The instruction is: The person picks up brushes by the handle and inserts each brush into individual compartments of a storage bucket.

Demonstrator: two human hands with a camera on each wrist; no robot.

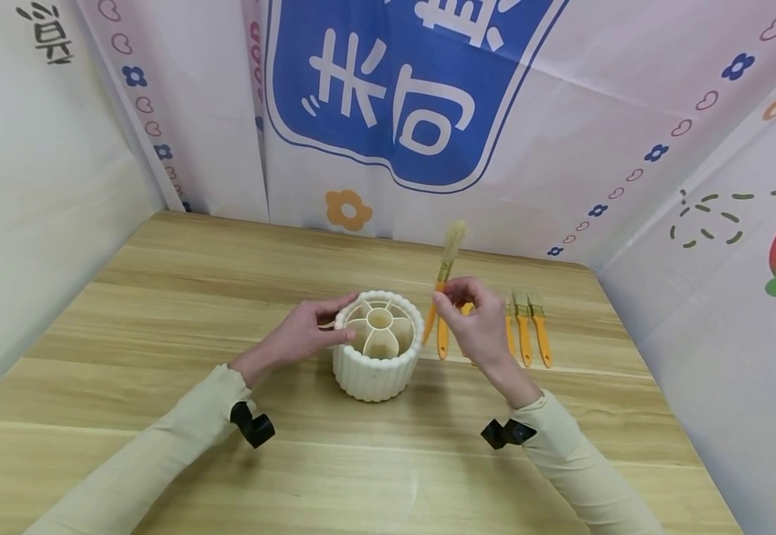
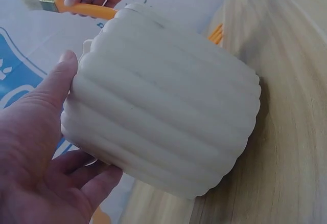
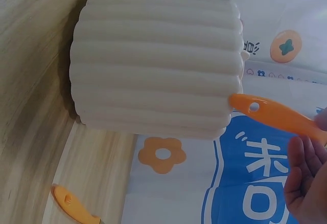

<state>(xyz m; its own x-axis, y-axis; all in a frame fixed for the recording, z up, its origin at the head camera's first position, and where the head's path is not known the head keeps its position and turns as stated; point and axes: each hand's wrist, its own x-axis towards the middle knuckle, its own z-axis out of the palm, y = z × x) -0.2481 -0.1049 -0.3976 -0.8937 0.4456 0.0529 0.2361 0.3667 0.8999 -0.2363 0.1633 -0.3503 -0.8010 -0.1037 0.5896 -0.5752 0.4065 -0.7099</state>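
A white ribbed round holder (image 1: 376, 377) with petal-shaped compartments around a central ring stands upright on the table. My left hand (image 1: 302, 332) grips its left side, thumb at the rim and fingers against the outer wall, as the left wrist view shows. Beside it, my right hand (image 1: 483, 327) pinches a paintbrush (image 1: 444, 273) by its orange handle, pale bristles pointing up. In the right wrist view the handle's holed end (image 3: 254, 106) overlaps the holder's rim edge. The holder's compartments show no brushes in the head view.
Several more orange-handled paintbrushes (image 1: 524, 338) lie in a row on the wooden table (image 1: 227, 468) right of the holder, partly behind my right hand. Printed cloth walls (image 1: 214, 148) enclose the back and sides.
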